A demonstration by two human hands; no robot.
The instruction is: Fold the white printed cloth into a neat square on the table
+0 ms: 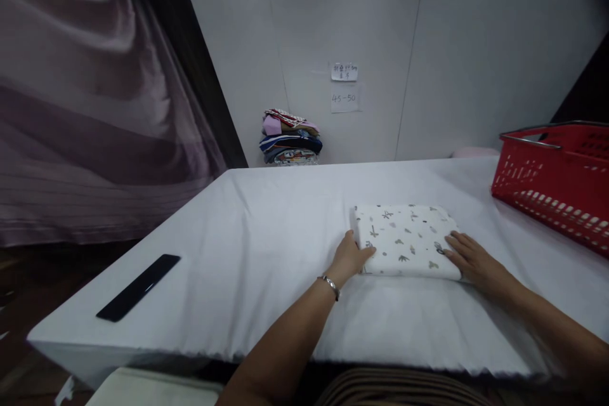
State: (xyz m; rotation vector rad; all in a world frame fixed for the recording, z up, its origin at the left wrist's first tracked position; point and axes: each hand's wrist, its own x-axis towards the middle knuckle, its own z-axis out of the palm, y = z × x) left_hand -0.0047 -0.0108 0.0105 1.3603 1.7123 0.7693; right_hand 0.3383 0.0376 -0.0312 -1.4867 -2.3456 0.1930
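A folded white cloth (404, 241) printed with small grey and tan leaf and animal shapes lies on the white-covered table, a little right of the middle. My left hand (351, 256), with a bracelet at the wrist, grips its left edge; the thumb is on top and the other fingers are at the side, partly hidden. Across from it, my right hand (476, 264) rests on the right edge of the cloth, fingers stretched out and lying over the border.
At the right stands a red plastic basket (547, 171) with a metal handle. A black flat strip (139, 287) lies at the table's left. Several folded fabrics (291, 137) are stacked by the wall beyond the far edge. A pinkish curtain (85, 108) hangs at left.
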